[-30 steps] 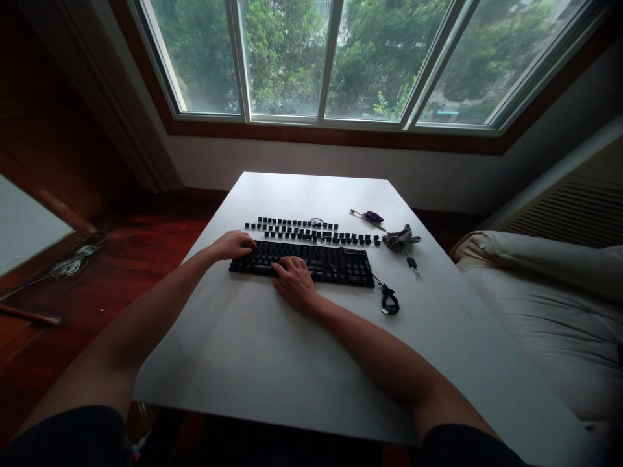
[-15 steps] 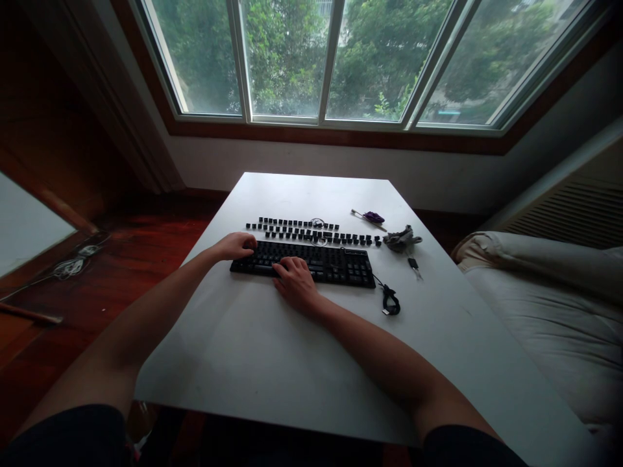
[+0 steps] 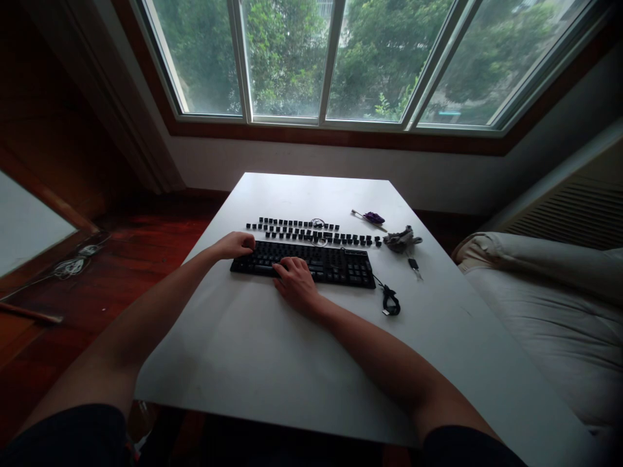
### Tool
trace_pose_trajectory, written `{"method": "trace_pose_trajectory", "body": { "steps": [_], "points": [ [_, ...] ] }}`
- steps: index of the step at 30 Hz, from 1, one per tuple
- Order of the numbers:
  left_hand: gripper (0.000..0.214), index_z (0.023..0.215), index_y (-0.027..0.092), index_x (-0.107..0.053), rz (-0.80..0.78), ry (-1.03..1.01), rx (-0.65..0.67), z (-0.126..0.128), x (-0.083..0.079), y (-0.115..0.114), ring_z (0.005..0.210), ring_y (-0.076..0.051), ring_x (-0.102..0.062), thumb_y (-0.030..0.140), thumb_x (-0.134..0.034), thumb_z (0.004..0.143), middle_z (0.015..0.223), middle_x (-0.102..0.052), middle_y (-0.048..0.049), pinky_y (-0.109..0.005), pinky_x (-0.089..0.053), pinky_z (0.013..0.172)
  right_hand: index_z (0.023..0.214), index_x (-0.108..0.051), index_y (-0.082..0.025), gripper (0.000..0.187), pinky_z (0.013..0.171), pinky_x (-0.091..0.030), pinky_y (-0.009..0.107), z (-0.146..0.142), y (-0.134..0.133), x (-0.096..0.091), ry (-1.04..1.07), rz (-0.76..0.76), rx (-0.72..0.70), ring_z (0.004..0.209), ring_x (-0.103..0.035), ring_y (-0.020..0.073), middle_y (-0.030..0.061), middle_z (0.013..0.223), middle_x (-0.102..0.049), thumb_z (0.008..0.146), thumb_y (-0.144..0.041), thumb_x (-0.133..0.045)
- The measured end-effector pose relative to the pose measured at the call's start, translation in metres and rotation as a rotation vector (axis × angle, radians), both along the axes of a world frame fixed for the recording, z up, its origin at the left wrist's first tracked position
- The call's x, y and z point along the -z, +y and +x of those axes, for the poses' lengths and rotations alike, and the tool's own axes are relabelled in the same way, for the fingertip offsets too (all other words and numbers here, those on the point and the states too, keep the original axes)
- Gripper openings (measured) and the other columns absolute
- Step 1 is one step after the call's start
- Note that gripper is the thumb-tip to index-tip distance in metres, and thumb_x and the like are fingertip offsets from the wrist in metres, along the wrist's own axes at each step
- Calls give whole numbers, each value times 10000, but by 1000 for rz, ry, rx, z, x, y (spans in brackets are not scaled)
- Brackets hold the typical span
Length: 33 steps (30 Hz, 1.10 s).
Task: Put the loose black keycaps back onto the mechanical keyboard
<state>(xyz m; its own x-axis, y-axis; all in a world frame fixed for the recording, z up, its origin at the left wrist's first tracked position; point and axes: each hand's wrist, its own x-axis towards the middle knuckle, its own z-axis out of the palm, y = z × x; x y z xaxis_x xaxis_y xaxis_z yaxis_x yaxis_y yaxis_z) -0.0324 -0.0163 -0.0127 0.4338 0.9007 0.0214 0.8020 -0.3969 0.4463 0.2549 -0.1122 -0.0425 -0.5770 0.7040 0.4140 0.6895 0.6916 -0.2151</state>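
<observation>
A black keyboard (image 3: 331,263) lies across the middle of a white table (image 3: 272,363). My left hand (image 3: 234,245) is curled round the keyboard's left end, holding it. My right hand (image 3: 294,280) rests on the front rows of keys left of centre, its fingers lying forward on the keys with nothing held. Just behind the keyboard, loose black keycaps (image 3: 302,230) are laid out in two long rows. The keyboard's bundled black cable (image 3: 389,301) lies off its right end.
A purple-headed brush (image 3: 372,217), a crumpled grey cloth (image 3: 402,239) and a small black tool (image 3: 413,264) lie right of the keycaps. A pale cushioned bed or sofa (image 3: 545,305) adjoins the table's right side. Red wooden floor lies to the left, windows ahead.
Almost nothing differs. My right hand's fingers have shifted slightly on the keys, and the view has nudged a little. My left hand stays at the keyboard's left end.
</observation>
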Motion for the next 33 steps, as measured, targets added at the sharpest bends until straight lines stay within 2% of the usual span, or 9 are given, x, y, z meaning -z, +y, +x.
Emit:
{"method": "trace_pose_trajectory", "body": {
  "steps": [5,9,16,23,27,33],
  "points": [
    [266,983,197,-697,9,-45,42,4,-1,-2,816,-180,-632,293,-612,749,932,-715,-20,-274,-496,765,1290,-651,-218,365,1053,-356,442,0,1,0,1,17,-3,1158,-477,291,118,1233,-590,944,-332,-627],
    [265,964,195,-706,31,-17,40,6,-1,-2,821,-182,-627,283,-619,730,937,-710,-22,-275,-496,771,1289,-652,-224,361,1052,-354,446,0,0,0,-2,11,-2,1156,-477,292,119,1232,-591,945,-331,-626],
    [255,958,205,-713,-9,-29,4,7,0,-2,804,-174,-629,379,-589,818,891,-707,-17,-269,-486,762,1285,-652,-219,360,1053,-355,444,0,0,-1,3,15,-7,1154,-476,288,117,1224,-593,945,-332,-629],
    [355,987,190,-699,4,3,-7,0,8,11,842,-195,-620,459,-675,757,950,-688,-50,-284,-482,760,1285,-650,-215,361,1057,-352,440,0,0,1,0,14,-3,1157,-475,287,116,1230,-591,947,-337,-624],
    [449,1029,179,-681,-119,32,-49,-3,7,18,783,-194,-599,515,-681,732,913,-669,-48,-278,-458,683,1288,-648,-215,364,1055,-351,438,0,0,1,-2,12,0,1159,-473,286,116,1237,-590,943,-331,-627],
    [469,1034,176,-670,-272,146,-62,6,-8,27,740,-174,-556,488,-715,687,871,-645,-22,-261,-419,649,1303,-643,-217,369,1064,-342,432,-1,-1,-1,-14,-12,5,1173,-465,287,120,1256,-582,955,-337,-606]
  ]
}}
